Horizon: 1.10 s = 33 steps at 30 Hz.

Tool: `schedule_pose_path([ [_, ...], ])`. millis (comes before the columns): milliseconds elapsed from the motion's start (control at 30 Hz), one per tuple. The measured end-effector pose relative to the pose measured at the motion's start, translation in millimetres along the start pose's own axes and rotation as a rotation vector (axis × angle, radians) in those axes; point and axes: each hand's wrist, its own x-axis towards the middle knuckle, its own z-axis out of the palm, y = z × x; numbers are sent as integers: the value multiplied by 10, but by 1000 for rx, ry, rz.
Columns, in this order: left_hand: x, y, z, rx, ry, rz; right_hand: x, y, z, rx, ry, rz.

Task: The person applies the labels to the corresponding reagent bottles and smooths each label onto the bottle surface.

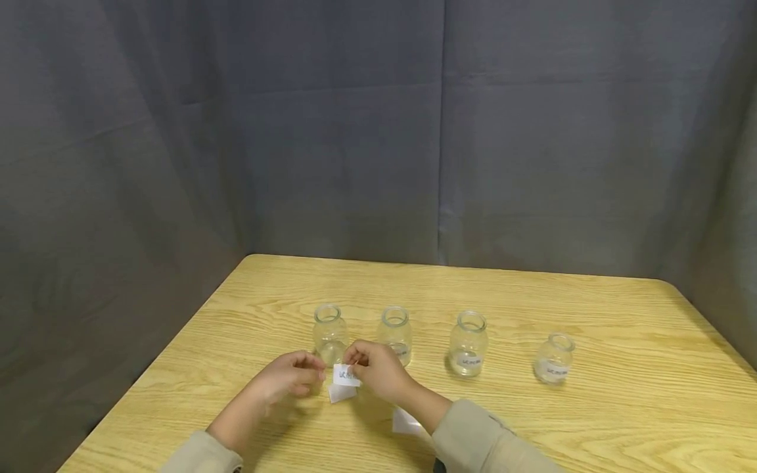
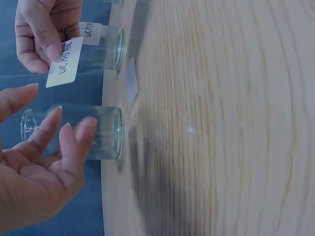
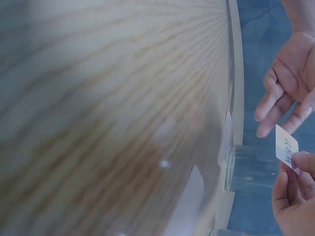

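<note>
My right hand (image 1: 383, 376) pinches a small white label (image 1: 343, 375) with handwriting between thumb and fingers. Just left of it my left hand (image 1: 285, 378) holds nothing, its fingers loosely bent. In the left wrist view the label (image 2: 65, 63) shows dark characters, and the left hand (image 2: 44, 157) is apart from it. Behind the hands stands the leftmost clear glass jar (image 1: 328, 332), upright and without a lid; no label shows on it. A white paper piece (image 1: 341, 394) lies on the table below the held label.
Three more lidless glass jars stand to the right, each bearing a written label: one (image 1: 395, 328) partly behind the right hand, another (image 1: 469, 341), and the farthest right (image 1: 554, 358). Another white paper (image 1: 405, 422) lies under the right forearm on the wooden table (image 1: 296, 282).
</note>
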Motion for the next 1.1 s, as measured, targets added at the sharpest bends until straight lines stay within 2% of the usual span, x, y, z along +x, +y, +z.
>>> schedule_pose_path([
  [233, 56, -6, 12, -47, 14, 19, 79, 16, 59, 11, 23, 8],
  [433, 91, -44, 25, -64, 62, 39, 125, 44, 119, 12, 58, 17],
  [567, 108, -79, 11, -75, 120, 25, 143, 47, 149, -1, 83, 25],
  [700, 134, -115, 4, -88, 193, 4, 157, 54, 182, 11, 115, 68],
  [833, 180, -152, 29, -115, 255, -7, 183, 72, 217, 16, 166, 89],
  [967, 233, -187, 63, -145, 325, -2, 222, 91, 253, -27, 232, 105],
  [1100, 268, -206, 78, -98, 380, 7, 252, 86, 281, -44, 280, 143],
])
